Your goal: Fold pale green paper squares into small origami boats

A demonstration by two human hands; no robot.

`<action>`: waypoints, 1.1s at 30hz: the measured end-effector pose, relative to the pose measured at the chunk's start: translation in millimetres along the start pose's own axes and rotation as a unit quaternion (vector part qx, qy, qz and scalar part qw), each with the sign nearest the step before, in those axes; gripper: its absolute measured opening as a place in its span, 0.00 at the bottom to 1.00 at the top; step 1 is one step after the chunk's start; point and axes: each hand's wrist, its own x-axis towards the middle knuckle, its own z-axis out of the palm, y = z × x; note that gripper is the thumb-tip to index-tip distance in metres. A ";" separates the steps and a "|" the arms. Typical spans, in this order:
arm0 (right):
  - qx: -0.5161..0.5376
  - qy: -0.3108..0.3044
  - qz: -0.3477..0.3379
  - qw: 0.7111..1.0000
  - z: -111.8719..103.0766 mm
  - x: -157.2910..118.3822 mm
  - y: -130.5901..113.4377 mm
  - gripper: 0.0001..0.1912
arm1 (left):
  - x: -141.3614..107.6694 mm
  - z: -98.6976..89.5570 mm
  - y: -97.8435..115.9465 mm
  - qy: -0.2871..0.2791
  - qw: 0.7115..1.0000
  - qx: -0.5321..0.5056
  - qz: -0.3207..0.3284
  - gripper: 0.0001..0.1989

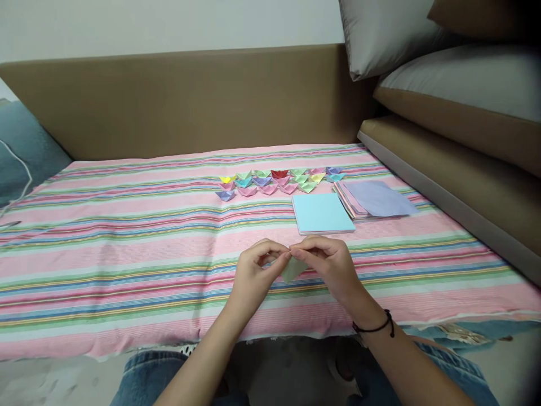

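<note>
Between my two hands hangs a small folded piece of pale green paper (293,270), pinched at its top edge. My left hand (262,260) holds it between thumb and forefinger. The thumb and fingers of my right hand (323,256) grip it too, and the fingertips of both hands meet. Just beyond my hands lies a square stack of paper with a light blue sheet (324,213) on top. Farther back, several small folded paper boats (267,190) in many colours stand in rows.
A looser stack of coloured paper with a lavender sheet (378,198) on top lies at the right. Striped cloth (127,248) covers the surface. Brown and grey cushions (448,152) line the right side; a brown backrest (203,104) stands behind.
</note>
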 end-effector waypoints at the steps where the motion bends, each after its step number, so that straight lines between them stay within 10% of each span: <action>1: 0.001 -0.001 -0.003 1.000 -0.2 -0.1 -0.6 0.03 | 0.0 0.2 0.8 -0.001 1.000 0.000 0.003 0.06; 12: -0.042 0.070 -0.040 0.996 -10.1 4.8 -4.2 0.03 | 1.5 -0.4 3.0 0.019 0.998 0.044 -0.034 0.07; 25: -0.104 0.004 -0.054 0.993 -1.5 2.3 -5.5 0.04 | -1.7 8.1 -7.1 -0.039 0.995 -0.073 -0.048 0.14; 33: -0.020 -0.016 0.012 1.000 0.1 2.8 -2.4 0.08 | 0.6 4.8 -5.3 0.077 0.981 -0.145 -0.100 0.16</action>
